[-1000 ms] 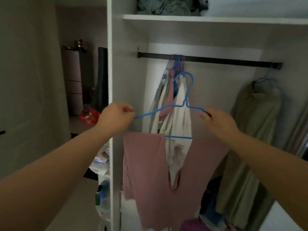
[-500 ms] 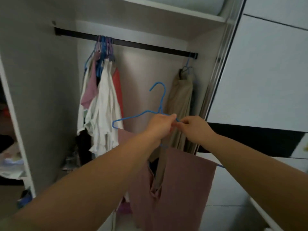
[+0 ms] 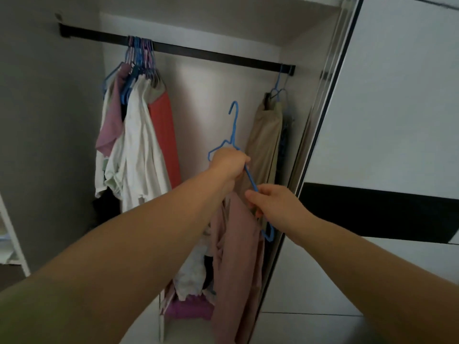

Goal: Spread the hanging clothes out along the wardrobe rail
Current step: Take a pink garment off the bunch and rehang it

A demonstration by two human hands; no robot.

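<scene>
No readable text — no labels, no numbers

Your left hand is covering the shoulder of the thin blue plastic hanger, so you are not seeing where its fingers are closing on the wire. Your right hand is hiding the hanger's lower arm, and only the far tip is poking out below. The dusty pink cloth garment is running off the bottom edge. The bunched hangers and clothes on the black metal rail are overlapping (their count is staying unclear). The top shelf is being cropped by the upper edge.
</scene>
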